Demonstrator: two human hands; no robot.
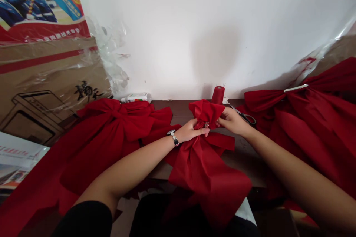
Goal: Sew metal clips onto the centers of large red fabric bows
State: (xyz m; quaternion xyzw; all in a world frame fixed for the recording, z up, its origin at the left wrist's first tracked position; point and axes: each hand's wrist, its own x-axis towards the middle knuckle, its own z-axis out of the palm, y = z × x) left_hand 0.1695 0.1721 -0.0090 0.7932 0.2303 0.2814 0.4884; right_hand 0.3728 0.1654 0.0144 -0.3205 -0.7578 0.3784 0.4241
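My left hand (191,130) and my right hand (232,121) both grip a red cloth bow (203,163) at its gathered neck, above the table. A small silvery fastener (206,124) shows at the neck, partly hidden by my fingers. The bow's upper loop (206,112) rises above my hands, and its wide tails hang down over the table's front edge. A wristwatch (174,138) sits on my left wrist. Just past my right hand lie black-handled scissors (244,117). A spool of red thread (218,95) stands behind the bow.
Large red bows lie to the left (111,127) and right (311,118) on the dark wooden table (241,155). A white bottle (136,97) lies at the back, against a white wall (194,26). A plastic-wrapped cardboard box (47,77) stands at the left.
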